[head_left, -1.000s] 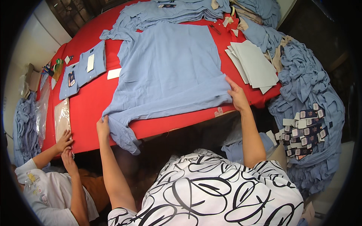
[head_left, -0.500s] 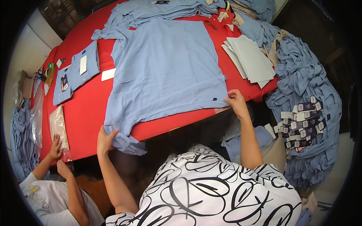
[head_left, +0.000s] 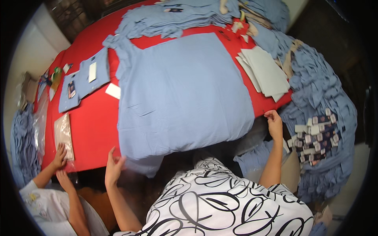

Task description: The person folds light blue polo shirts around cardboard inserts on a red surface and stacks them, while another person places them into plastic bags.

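A light blue shirt (head_left: 185,92) lies spread over the red-covered table, its near part bulging over the front edge. One sleeve (head_left: 118,45) points to the far left, and a fold of cloth (head_left: 145,164) hangs below the edge at the near left. My left hand (head_left: 113,170) is at this hanging part, thumb and forefinger apart; the thumb is close to the cloth. To the right of the shirt and apart from it, my right hand (head_left: 274,125) is raised with its fingers curled together and nothing visible in them.
Grey-white sheets (head_left: 265,72) lie right of the shirt. Two folded shirts (head_left: 94,74) and a white card (head_left: 113,91) are on the left. A co-worker's hands (head_left: 60,157) touch a bagged garment (head_left: 63,133). Blue garments (head_left: 323,86) with many tags (head_left: 317,137) are heaped at right.
The shirt's near layer has come down toward me over the table edge, smoother now. My right hand has let go of its edge and moved right; my left hand has opened and moved slightly nearer me.
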The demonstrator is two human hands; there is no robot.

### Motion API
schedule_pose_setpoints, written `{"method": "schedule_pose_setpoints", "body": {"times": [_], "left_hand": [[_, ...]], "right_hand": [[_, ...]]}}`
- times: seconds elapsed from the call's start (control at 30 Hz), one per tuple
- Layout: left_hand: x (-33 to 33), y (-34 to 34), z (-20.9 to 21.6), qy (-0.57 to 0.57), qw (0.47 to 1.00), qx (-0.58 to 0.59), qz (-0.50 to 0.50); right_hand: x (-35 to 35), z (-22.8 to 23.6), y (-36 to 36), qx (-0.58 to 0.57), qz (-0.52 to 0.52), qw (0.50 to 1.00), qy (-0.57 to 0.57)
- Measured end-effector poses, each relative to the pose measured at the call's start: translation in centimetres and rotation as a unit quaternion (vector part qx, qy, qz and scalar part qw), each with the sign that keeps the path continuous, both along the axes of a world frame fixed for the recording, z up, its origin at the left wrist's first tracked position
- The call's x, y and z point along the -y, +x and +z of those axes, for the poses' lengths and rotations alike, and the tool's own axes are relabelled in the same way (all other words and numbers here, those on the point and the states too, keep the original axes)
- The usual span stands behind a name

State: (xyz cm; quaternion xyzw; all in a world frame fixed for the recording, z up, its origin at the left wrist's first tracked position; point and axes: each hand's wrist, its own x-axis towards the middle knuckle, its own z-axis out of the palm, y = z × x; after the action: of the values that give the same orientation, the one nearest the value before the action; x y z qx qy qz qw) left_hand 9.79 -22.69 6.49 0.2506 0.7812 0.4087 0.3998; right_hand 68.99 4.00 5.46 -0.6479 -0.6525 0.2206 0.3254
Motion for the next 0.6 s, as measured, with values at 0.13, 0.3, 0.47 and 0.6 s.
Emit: {"method": "schedule_pose_setpoints", "body": {"times": [0.13, 0.3, 0.47, 0.6], "left_hand": [[-5.4, -1.4, -3.0, 0.001, 0.98, -0.142, 0.142], [-5.9, -1.0, -2.8, -0.046, 0.966, -0.254, 0.005], [-6.9, -0.9, -3.1, -0.028, 0.959, -0.243, 0.143], [-11.2, -0.2, -4.0, 0.033, 0.923, -0.376, 0.069]], "right_hand": [[-3.7, -3.9, -7.4, -0.043, -0.016, 0.991, 0.129], [-4.5, -7.6, -11.0, 0.266, 0.033, 0.957, 0.113], [-5.6, -8.0, -8.3, 0.334, 0.002, 0.937, 0.1], [-8.3, -5.1, -12.9, 0.195, 0.126, 0.962, 0.142]]}}
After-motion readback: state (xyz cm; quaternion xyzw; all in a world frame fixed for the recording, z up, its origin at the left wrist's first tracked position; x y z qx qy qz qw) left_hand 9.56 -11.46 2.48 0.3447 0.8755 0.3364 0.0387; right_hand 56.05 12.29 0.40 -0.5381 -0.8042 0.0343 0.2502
